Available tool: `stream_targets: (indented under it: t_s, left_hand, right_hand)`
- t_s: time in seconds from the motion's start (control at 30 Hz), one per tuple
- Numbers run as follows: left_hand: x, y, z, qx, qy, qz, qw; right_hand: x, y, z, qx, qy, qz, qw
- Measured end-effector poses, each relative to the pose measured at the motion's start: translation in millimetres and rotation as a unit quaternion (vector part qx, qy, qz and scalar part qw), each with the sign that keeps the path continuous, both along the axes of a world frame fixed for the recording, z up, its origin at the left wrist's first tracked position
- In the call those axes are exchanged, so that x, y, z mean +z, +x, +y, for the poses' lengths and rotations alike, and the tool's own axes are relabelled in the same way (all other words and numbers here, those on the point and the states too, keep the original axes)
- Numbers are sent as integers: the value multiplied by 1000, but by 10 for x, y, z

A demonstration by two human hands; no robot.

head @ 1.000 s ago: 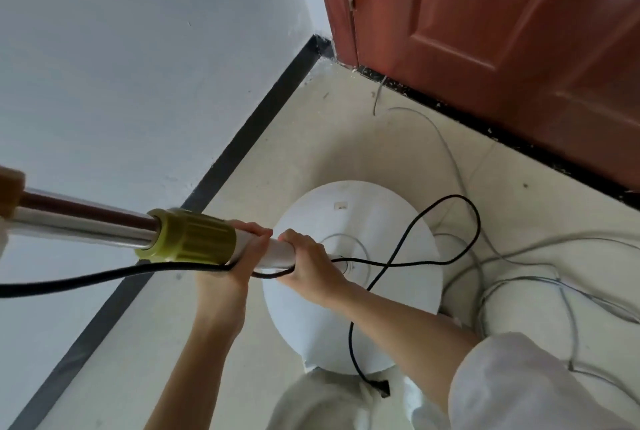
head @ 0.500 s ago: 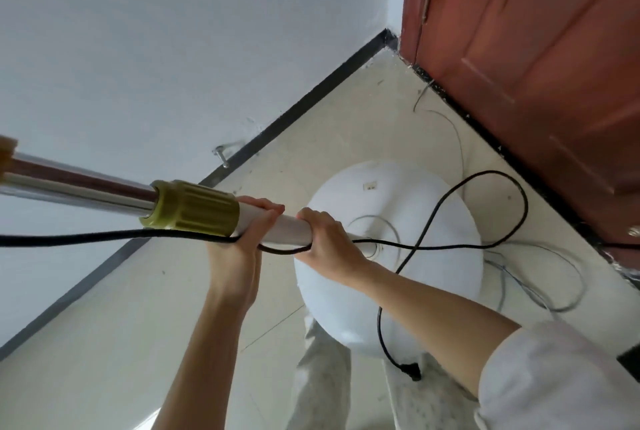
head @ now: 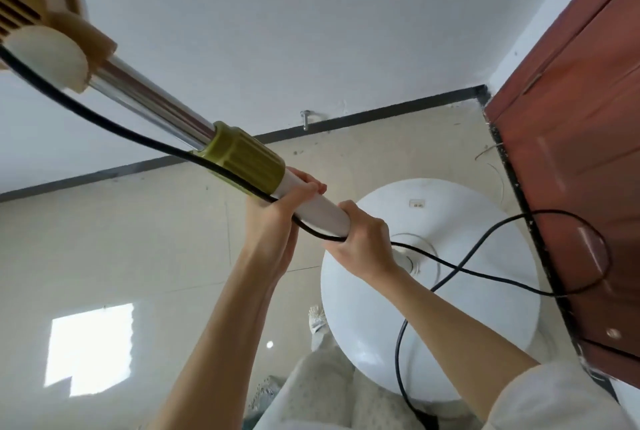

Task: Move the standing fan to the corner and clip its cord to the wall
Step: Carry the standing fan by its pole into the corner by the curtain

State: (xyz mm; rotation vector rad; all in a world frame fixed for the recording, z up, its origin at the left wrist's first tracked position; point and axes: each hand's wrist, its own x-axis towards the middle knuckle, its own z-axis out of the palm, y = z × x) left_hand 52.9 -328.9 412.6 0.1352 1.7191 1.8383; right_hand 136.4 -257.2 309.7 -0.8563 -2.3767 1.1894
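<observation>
Fan (head: 429,277): standing type. Round white domed base with a small label near its far edge, beside the red-brown door. White lower pole (head: 320,213) rises from the base centre into an olive-green ribbed collar (head: 242,161), then a chrome upper tube (head: 152,102) up to the beige motor housing (head: 38,14) at top left. The pole is gripped in two places just below the collar.

Cord (head: 491,242): black, runs along the pole from the housing, then loops loosely over the base and trails down toward the near edge.
</observation>
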Motion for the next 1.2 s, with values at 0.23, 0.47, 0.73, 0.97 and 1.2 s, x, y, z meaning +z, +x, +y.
stream_targets:
  t_s: [0.23,0.47,0.73,0.97,1.2]
  left_hand:
    - [457,-146,-857,133,-7,-40,990]
    - [799,-262,-1542,288,-22,-67,955]
    - [966,-317,-2069,422,-38,-118,898]
    - [906,-506,-2576,466,-34,-142,872]
    - [737,-750,-3284,480,1,-181,859]
  right_hand:
    - [454,-297,-713,121,37,14,992]
    - [792,-534,-1341,229,42,33,972]
    - [910,-753,-1778,350,6,-30,936]
    - [965,-1058,-2189,416,-19,-120,901]
    - [908,-1345,-2816,433,12,-155,888]
